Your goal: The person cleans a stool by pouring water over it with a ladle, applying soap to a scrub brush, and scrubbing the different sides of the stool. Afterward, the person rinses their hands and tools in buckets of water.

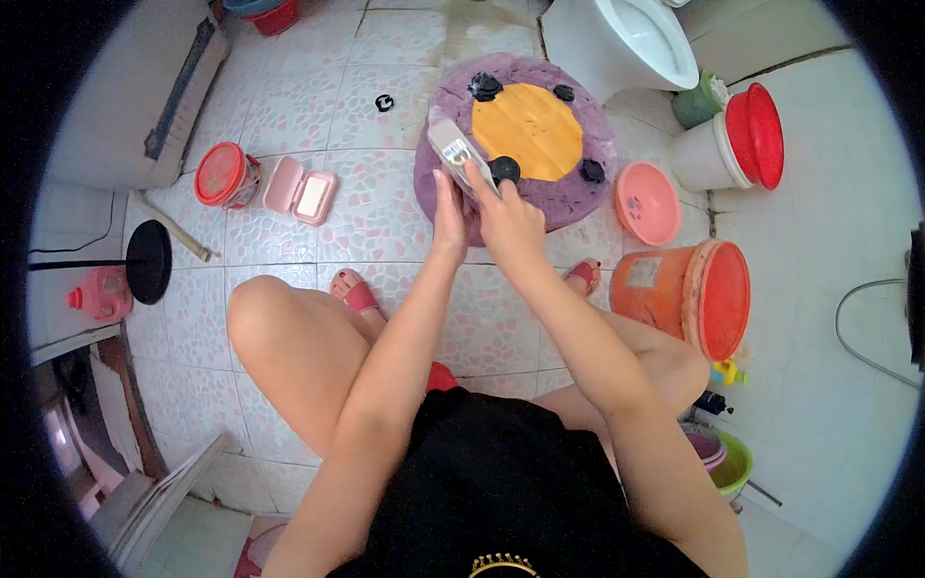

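My right grip [513, 220] is holding a pale oblong object [457, 151] over a purple cushion [557, 207]

I am grasping the pale oblong object with my right grip, the index finger lying along its upper face near a printed label. My left grip [449, 220] is resting against the lower left side of the object, its fingers pointing up the frame; I cannot tell how firmly it is closing. The object is tilting toward the upper left, a little above the centre of the frame. It is overlapping the left part of the round purple cushion, though I cannot tell whether the two are touching. The cushion is showing a yellow panel [528, 125] in its middle, with four black pieces [565, 92] sitting around the panel; one of them is lying just beside my right index finger.

All this is resting on a tiled floor [279, 236]. At the left of the frame, an open pink soap box [281, 185] is lying near a red-lidded bucket [219, 175], and a white bar [313, 196] is sitting inside the box. A small black ring-like piece [384, 102] is lying at the upper centre. Just right of the cushion, a pink basin [636, 229] is standing near an orange bucket [655, 289]. A toilet [602, 53] is standing at the upper right, and my red sandals [360, 297] are showing below the cushion.
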`<state>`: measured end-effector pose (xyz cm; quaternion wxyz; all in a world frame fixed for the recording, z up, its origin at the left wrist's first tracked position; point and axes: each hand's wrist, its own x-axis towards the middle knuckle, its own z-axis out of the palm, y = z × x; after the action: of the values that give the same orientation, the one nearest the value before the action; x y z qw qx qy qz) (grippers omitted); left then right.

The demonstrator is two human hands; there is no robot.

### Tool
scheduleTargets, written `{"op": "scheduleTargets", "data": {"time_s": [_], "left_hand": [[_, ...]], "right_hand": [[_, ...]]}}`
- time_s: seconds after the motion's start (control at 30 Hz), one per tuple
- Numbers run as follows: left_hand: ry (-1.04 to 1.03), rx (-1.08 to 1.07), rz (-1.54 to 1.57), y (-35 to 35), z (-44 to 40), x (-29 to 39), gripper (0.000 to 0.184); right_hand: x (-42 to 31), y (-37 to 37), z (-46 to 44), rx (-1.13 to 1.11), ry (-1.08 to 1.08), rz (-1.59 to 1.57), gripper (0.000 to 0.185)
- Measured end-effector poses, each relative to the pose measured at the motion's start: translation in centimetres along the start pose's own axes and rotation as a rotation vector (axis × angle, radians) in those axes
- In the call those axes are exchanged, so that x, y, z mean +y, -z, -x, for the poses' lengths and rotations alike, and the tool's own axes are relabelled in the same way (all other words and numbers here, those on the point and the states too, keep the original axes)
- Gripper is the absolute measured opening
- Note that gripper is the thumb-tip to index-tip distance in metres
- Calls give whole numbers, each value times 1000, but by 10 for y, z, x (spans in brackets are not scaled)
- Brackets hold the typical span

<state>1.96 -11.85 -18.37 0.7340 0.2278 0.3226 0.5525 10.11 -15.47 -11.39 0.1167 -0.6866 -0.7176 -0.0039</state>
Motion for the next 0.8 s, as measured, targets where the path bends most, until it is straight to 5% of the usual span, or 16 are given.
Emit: {"op": "scheduleTargets", "data": {"time_s": [0.57,0.8], "left_hand": [[-20,-48,-45,11,-18,-6,81],[-12,32,-129,-1,-5,2,78]], "right_hand": [[107,61,99,-113,161,56,100],[74,39,66,-80,238,51,75]]}}
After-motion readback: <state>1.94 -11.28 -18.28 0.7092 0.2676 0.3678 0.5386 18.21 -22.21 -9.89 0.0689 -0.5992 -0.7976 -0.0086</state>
